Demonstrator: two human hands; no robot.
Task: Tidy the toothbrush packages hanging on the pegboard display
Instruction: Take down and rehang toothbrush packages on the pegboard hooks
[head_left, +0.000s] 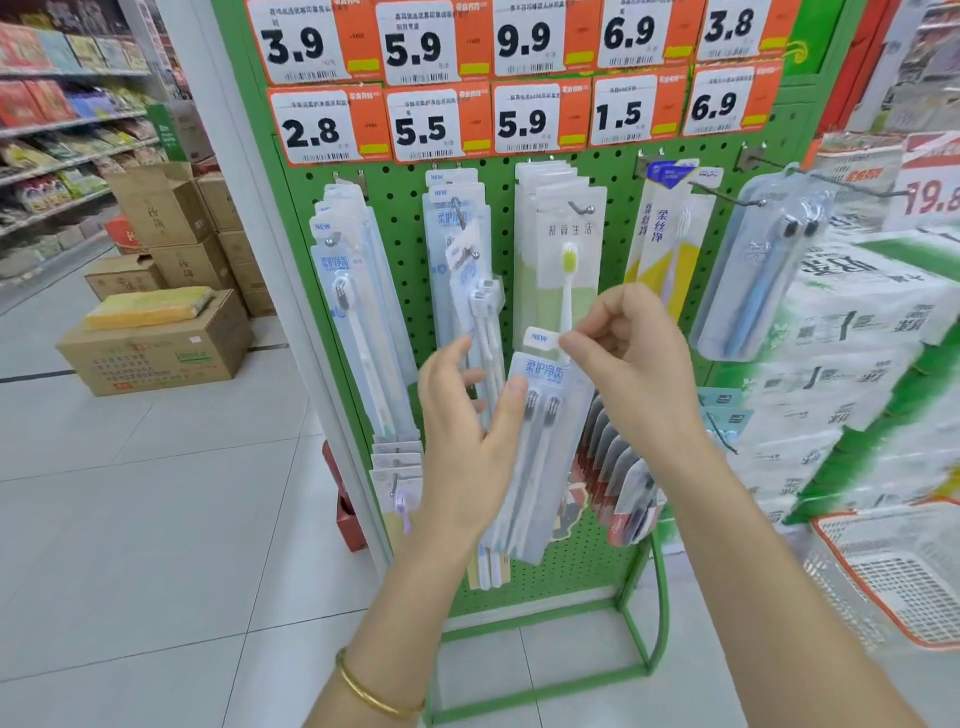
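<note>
A green pegboard (613, 566) carries several hooks of toothbrush packages. A loose twin-brush package (540, 415) with a "NEW" tab is off its hook, in front of the board. My right hand (631, 358) pinches its top tab between thumb and fingers. My left hand (462, 436) holds the package's left edge, thumb on the front near the brush heads. Hanging stacks: a white-brush stack (345, 291) at left, a crowded, uneven stack (462, 244) beside it, a green-brush stack (563, 234) behind my hands, a yellow stack (670, 234) and a blue-brush case (758, 275) at right.
Price tags (514, 78) fill the board's top. Cardboard boxes (161, 338) stand on the tiled floor at left. Stacked tissue packs (852, 364) crowd the right, with a white-and-orange basket (893, 571) below. Lower hooks hold more packages (618, 467).
</note>
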